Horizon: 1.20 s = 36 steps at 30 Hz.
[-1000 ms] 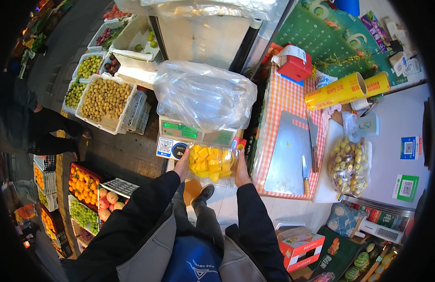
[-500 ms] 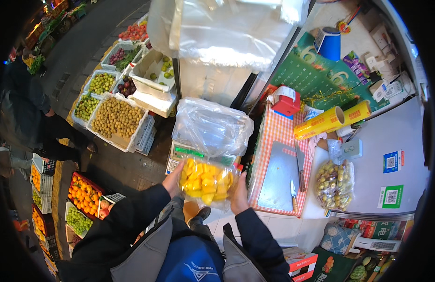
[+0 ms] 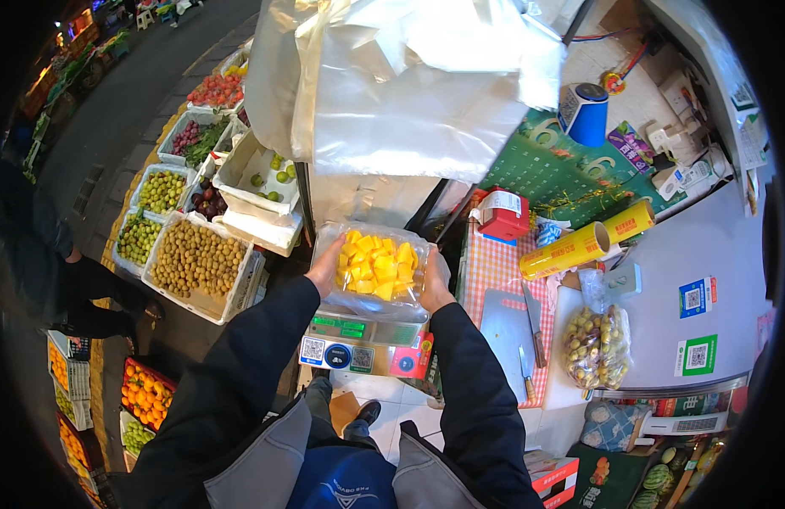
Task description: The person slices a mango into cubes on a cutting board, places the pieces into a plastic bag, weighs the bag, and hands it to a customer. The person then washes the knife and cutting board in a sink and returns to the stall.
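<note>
Between my two hands is a clear plastic box of yellow fruit chunks (image 3: 377,267), which look like cut mango. My left hand (image 3: 326,265) grips its left side and my right hand (image 3: 436,284) its right side. The box is over a scale (image 3: 382,334) with a lit green display and square codes along its front. A clear plastic sheet or bag (image 3: 329,233) covers the scale's top. Whether the box rests on the scale or hangs just above it, I cannot tell.
At right, a checked cloth (image 3: 477,254) bears a metal board (image 3: 497,327), knives (image 3: 535,327) and yellow rolls (image 3: 570,252). Bagged fruit (image 3: 596,343) lies beside them. Left stand fruit crates (image 3: 231,305); plastic bags (image 3: 418,110) hang ahead. A person (image 3: 53,254) is at far left.
Both my hands have carried the box of fruit forward, away from my body and over the scale. My arms are stretched further out, and the scale's front now shows below the box.
</note>
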Motion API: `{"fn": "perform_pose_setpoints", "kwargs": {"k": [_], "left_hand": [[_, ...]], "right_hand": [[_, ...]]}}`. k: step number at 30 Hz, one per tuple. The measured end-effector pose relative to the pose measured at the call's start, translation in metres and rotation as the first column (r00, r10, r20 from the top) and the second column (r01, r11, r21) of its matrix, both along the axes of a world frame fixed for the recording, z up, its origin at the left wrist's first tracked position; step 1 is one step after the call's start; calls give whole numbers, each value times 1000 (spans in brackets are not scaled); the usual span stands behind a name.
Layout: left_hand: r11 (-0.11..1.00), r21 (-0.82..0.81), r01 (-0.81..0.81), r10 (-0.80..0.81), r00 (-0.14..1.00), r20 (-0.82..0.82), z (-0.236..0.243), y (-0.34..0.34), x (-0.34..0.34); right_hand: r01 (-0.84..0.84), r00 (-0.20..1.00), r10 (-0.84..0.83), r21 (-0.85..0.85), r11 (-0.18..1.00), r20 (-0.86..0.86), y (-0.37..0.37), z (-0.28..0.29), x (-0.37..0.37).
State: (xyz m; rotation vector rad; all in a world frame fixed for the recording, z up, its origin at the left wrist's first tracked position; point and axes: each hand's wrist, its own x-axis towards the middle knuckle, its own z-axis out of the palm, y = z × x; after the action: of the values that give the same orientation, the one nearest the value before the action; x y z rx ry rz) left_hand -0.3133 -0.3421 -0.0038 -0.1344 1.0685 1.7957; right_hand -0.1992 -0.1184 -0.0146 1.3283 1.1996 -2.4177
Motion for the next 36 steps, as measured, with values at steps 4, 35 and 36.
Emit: {"fn": "perform_pose_setpoints", "kwargs": {"k": [4, 35, 36], "left_hand": [[1000, 5, 8, -9, 996, 86, -42, 3, -6], [990, 36, -138, 133, 796, -590, 145, -12, 19], [991, 29, -133, 122, 773, -623, 159, -6, 19]], "right_hand": [[7, 999, -6, -18, 1000, 50, 10, -30, -3], [88, 970, 87, 662, 745, -226, -24, 176, 25], [94, 957, 140, 724, 683, -256, -28, 186, 19]]}}
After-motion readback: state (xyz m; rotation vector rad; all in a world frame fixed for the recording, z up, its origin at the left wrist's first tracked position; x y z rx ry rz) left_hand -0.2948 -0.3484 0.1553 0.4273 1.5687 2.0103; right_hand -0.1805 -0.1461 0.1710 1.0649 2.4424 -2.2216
